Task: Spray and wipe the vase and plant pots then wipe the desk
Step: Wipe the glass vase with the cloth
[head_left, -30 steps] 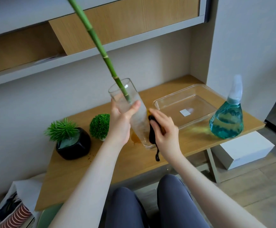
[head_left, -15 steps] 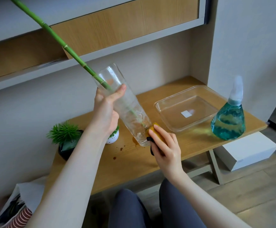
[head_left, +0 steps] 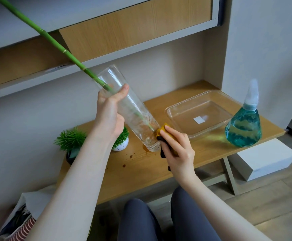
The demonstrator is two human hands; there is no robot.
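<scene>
My left hand (head_left: 109,112) grips a tall clear glass vase (head_left: 138,119), tilted with its mouth to the upper left and lifted above the wooden desk (head_left: 141,171). A long green bamboo stalk (head_left: 54,42) sticks out of the vase toward the top left. My right hand (head_left: 178,150) holds a yellow-and-black cloth (head_left: 161,132) against the vase's base. Behind my left arm stand a spiky green plant in a black pot (head_left: 70,141) and a round green plant in a white pot (head_left: 122,143). A teal spray bottle (head_left: 243,126) stands at the desk's right end.
A clear shallow tray (head_left: 176,115) lies on the desk between the vase and the spray bottle. Brown spots (head_left: 131,156) mark the desk under the vase. A shelf (head_left: 37,73) overhangs the desk. A white box (head_left: 263,159) sits on the floor at right, a bag (head_left: 19,223) at left.
The vase has gone from nearly upright to strongly tilted left and lifted. My right hand with the cloth has slid down from the vase's side to its base.
</scene>
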